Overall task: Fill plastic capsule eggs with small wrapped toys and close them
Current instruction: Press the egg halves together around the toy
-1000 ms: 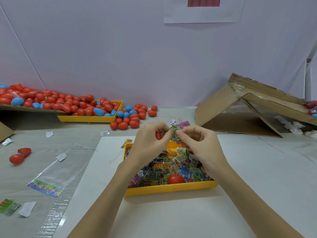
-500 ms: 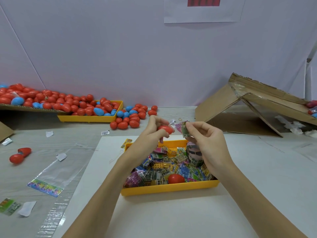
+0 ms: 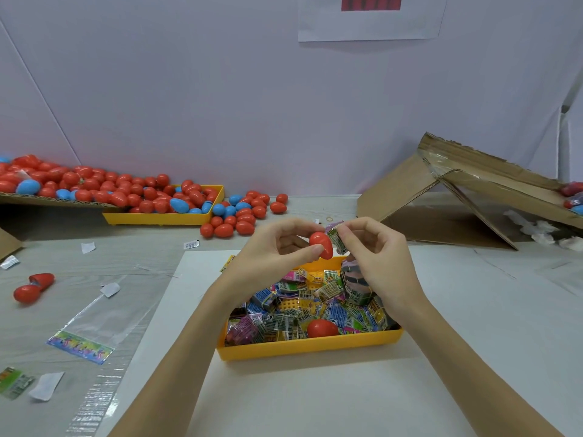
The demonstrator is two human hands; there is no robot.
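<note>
Toy wrappers (image 3: pixel 337 242) (print unreadable).

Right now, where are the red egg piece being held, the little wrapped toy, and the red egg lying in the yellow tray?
Held red egg piece (image 3: pixel 321 245): head view, its rounded shell.
Wrapped toy (image 3: pixel 336 239): head view, its printed wrapper.
Red egg in tray (image 3: pixel 321 328): head view, its top.

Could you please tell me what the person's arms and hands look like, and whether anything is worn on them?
Both forearms are bare right up to the picture's lower edge, with no sleeves showing. The left hand and right hand wear no gloves, and no rings, watch or bracelet can be seen. The fingers are slim, with short, unpainted nails.
</note>
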